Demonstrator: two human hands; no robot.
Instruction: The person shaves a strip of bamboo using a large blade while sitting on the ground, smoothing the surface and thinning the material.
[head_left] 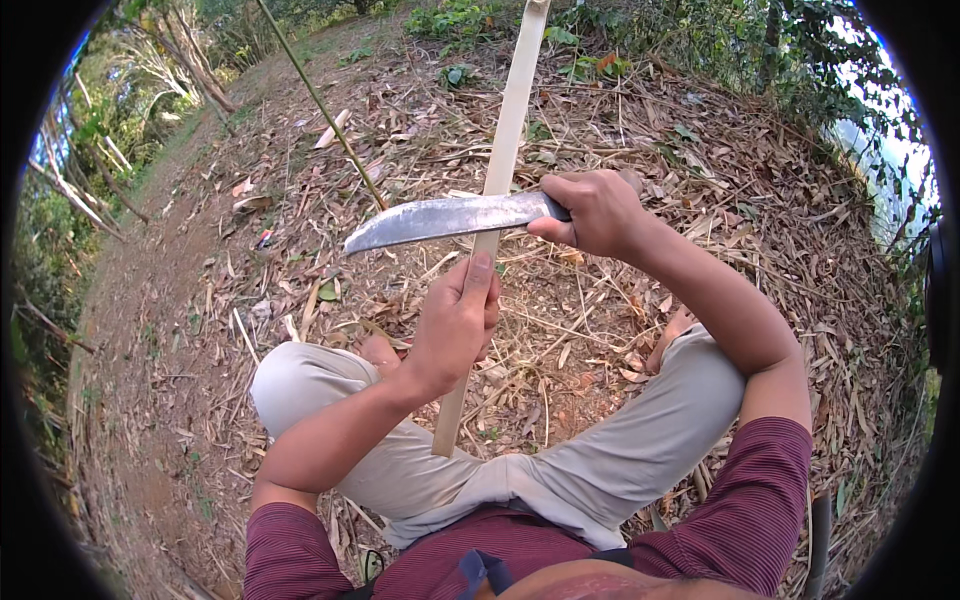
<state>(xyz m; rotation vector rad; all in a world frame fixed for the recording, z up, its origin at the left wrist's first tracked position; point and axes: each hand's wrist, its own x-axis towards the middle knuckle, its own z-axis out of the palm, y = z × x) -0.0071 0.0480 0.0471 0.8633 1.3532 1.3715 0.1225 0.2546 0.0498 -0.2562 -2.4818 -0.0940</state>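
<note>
Seemingly shaving; clasping wooden strip point(508, 130) in left hand point(453, 320) below knife point(430, 222) gripped by right hand point(597, 215); next needing steady pressure.

The left grip point(455, 318) clasps a pale, flat strip point(511, 115), which slants from the upper edge down toward the lap. Just above, the right grip point(598, 213) holds a knife point(430, 222), its broad blade crossing the strip, tip to the left. 2 bare feet point(380, 352) show beyond beige trousers point(625, 435) on ground strewn with dry leaves point(765, 215).
</note>
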